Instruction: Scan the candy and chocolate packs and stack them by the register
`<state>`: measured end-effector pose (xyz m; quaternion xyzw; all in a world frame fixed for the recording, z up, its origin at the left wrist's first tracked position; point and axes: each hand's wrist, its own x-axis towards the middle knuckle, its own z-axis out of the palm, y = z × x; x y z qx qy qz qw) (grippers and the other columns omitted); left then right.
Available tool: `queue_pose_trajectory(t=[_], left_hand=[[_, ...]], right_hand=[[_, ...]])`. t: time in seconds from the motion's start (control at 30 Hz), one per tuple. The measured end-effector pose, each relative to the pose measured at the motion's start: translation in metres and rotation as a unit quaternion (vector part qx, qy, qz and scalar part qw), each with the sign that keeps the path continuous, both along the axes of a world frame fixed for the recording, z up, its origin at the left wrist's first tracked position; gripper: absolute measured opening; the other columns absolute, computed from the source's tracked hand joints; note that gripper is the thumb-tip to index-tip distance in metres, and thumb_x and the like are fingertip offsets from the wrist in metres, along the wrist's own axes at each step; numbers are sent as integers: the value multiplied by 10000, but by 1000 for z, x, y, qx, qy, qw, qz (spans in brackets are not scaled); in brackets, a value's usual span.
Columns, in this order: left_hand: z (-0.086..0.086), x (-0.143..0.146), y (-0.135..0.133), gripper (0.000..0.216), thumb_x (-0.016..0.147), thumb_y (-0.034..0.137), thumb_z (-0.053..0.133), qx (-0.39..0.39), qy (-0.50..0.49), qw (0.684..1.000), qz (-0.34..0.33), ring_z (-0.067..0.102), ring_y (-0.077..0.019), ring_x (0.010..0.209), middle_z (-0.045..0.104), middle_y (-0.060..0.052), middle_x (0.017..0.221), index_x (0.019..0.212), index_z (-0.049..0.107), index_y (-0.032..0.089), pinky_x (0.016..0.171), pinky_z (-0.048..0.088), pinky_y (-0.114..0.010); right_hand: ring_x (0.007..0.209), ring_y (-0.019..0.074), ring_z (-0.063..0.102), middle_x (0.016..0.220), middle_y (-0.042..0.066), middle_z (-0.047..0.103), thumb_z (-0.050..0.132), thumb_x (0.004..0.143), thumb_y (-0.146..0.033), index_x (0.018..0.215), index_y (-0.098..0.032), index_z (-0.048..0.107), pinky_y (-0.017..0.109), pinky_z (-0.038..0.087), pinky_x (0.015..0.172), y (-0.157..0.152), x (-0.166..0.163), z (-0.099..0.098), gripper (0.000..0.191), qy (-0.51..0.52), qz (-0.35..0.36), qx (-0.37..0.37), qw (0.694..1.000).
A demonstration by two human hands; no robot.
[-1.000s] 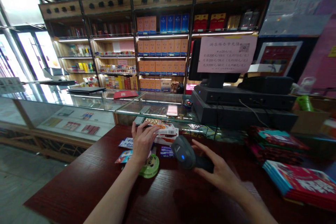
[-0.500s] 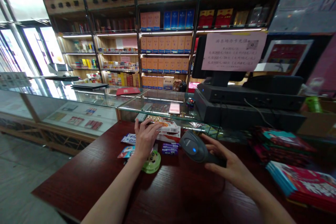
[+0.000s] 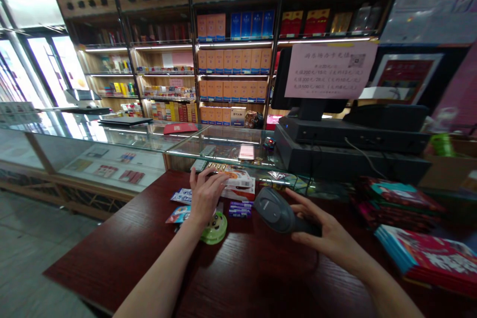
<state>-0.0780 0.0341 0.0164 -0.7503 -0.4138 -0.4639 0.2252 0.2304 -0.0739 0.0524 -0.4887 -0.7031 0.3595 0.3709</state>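
My right hand (image 3: 328,238) is wrapped round the handle of a dark grey barcode scanner (image 3: 274,210), its head pointing left over the dark red wooden counter (image 3: 112,253). My left hand (image 3: 204,195) rests with fingers spread on the edge of a white and orange box (image 3: 240,180) that lies on another box. Small blue and red packets (image 3: 180,204) and a purple packet (image 3: 240,207) lie around it. A round green object (image 3: 215,227) sits just under my left wrist.
A black till with a screen and a pink notice (image 3: 330,70) stands at the back right. Stacked colourful books (image 3: 428,256) lie on the right. A glass display counter (image 3: 122,144) runs to the left. Shelves of orange boxes (image 3: 233,62) fill the back wall.
The scanner's blue light, lit in both earlier frames, is off now. My right hand with the scanner shifted slightly right between the first two frames. The left hand stays on the box.
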Motion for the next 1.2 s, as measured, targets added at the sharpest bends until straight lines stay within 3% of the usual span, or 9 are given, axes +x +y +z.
queue_pose_trajectory(t=[0.23,0.33,0.53,0.9,1.1,1.2], left_hand=[[0,0,1,260,919,258,617,16,2,1000,2,558,-245,1194,754,-2,1094,1167,665,322,1210,59,-576],[1,-1,2,246,923,261,610,23,-7,1000,0,569,-242,1173,757,2,1079,1154,671,320,1211,67,-564],[3,-1,2,227,930,270,606,40,-16,999,0,584,-229,1148,763,16,1052,1141,673,318,1212,75,-531],[4,0,2,225,937,299,596,47,-17,999,3,584,-233,1113,763,11,1045,1148,675,314,1201,92,-525],[7,0,1,199,941,311,594,65,-31,997,-3,602,-231,1086,770,2,1004,1116,687,286,1193,106,-524],[9,1,-1,197,940,300,596,69,-36,997,-17,605,-228,1082,770,5,1013,1115,685,289,1193,107,-519]], right_hand=[[1068,232,643,1264,26,667,720,780,-288,1522,-345,332,387,457,985,0,-28,-20,839,-37,72,-6,997],[1123,250,620,1281,3,670,737,768,-291,1489,-397,383,445,364,1083,-2,-45,-30,810,-112,90,19,989],[1251,295,553,1408,15,603,784,742,-333,1505,-422,328,528,232,1144,-4,-60,-44,894,-200,149,45,967],[1203,250,544,1400,13,593,797,761,-335,1525,-392,272,383,330,1029,1,-69,-59,929,-232,181,125,948],[1156,257,543,1346,64,613,757,785,-443,1528,-324,309,381,374,994,0,-68,-54,876,-224,190,144,945],[1154,258,551,1328,72,621,732,804,-495,1486,-311,401,397,380,1009,-2,-64,-48,780,-188,162,152,957]])
